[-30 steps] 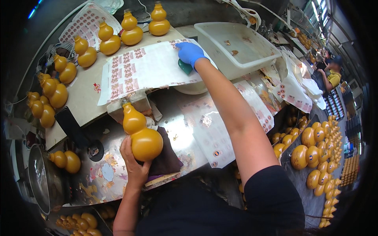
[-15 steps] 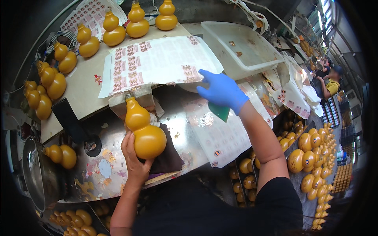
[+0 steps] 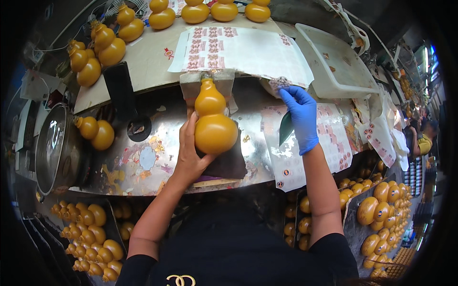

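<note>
A glossy yellow gourd-shaped bottle (image 3: 215, 132) lies on a dark cloth (image 3: 224, 164), its neck against a pale padded block (image 3: 191, 86). My left hand (image 3: 190, 161) is closed around the lower left of its wide bulb. My right hand (image 3: 304, 117), in a blue glove, pinches a small printed decal (image 3: 279, 84) between thumb and fingertips at the near right edge of a white decal sheet (image 3: 253, 50). A green scraper blade (image 3: 286, 128) sticks out below the same hand, its upper part hidden by the palm.
More yellow gourd-shaped bottles (image 3: 195, 12) line the board's far and left edges. A phone on a stand (image 3: 120, 88) and a metal pan (image 3: 51, 148) are at left. A second decal sheet (image 3: 310, 164) lies at right, below a translucent bin (image 3: 343, 81). Racks of bottles (image 3: 90, 238) fill the lower sides.
My right hand's spread fingers have closed on a decal at the sheet's near right edge. The left hand keeps its hold on the bottle. The whole view has shifted.
</note>
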`<act>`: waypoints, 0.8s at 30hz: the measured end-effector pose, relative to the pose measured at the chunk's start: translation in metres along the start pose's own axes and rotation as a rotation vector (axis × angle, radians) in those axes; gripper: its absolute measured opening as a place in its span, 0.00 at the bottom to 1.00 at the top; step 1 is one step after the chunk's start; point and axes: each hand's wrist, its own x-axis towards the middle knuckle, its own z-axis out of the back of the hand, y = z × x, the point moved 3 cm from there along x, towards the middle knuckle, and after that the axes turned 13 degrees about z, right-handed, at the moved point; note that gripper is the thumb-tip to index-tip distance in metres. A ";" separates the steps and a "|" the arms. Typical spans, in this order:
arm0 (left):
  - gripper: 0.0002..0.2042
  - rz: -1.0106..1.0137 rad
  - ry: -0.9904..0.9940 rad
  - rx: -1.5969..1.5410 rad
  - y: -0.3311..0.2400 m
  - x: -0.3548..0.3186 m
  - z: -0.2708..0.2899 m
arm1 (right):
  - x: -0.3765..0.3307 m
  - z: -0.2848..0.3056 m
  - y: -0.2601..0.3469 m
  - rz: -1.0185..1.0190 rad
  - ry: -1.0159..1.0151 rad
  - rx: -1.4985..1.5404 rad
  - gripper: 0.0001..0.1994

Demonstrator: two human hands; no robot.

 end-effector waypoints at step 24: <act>0.46 0.547 0.268 -0.763 0.003 0.013 0.008 | -0.037 -0.088 0.004 -0.286 0.460 -0.205 0.30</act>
